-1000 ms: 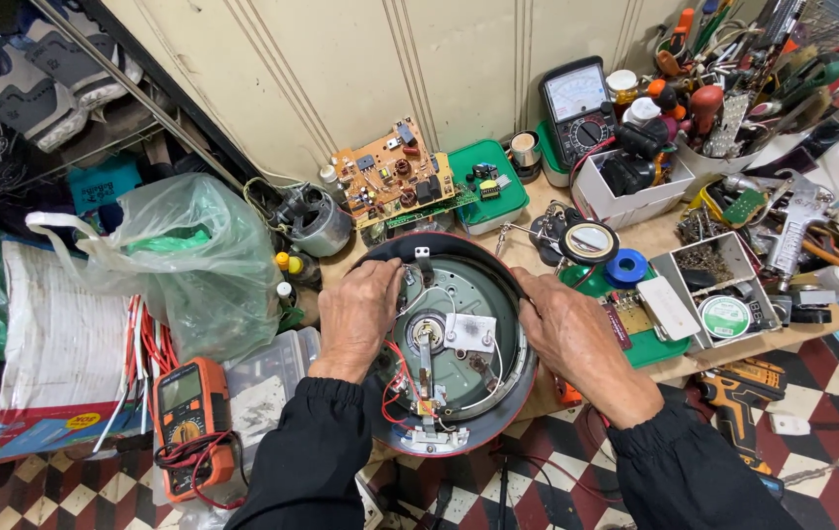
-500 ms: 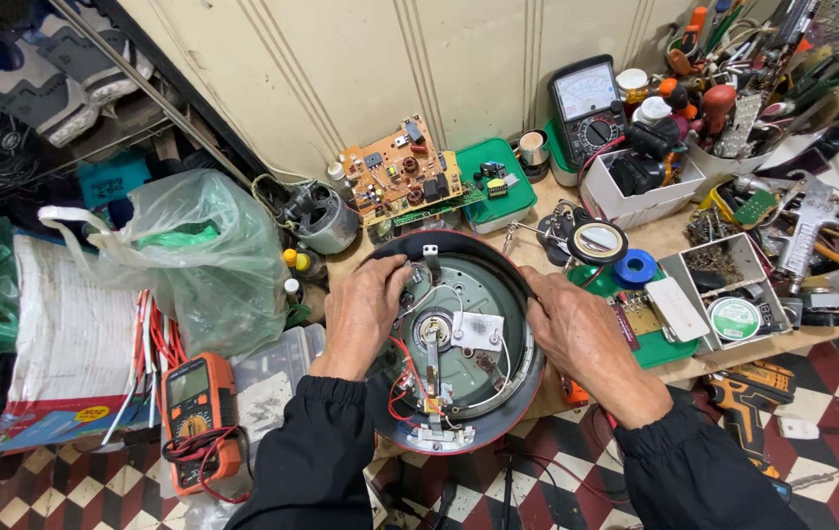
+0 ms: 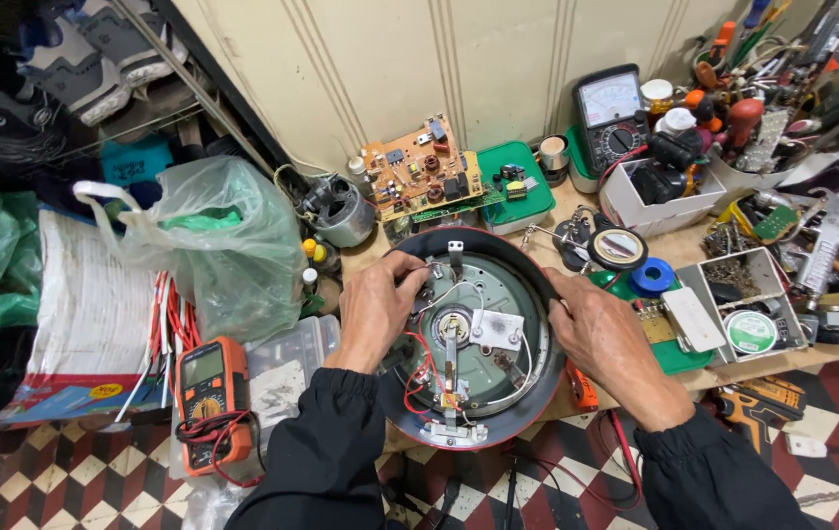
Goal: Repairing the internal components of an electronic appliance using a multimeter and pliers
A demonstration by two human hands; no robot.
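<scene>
Now, at the lower centre of the frame, our left hand (image 3: 378,309) has moved its curled fingers onto the wiring inside the round appliance base (image 3: 473,339), while our right hand (image 3: 601,339) still grips its right rim.

Even, fairly bright light falls from above; shadows are soft and short. The centre is sharp. The wide lens bends the edges, and the tool clutter (image 3: 792,59) at top right looks smeared, perhaps by motion. The shelf (image 3: 36,88) at top left sits dim.
</scene>
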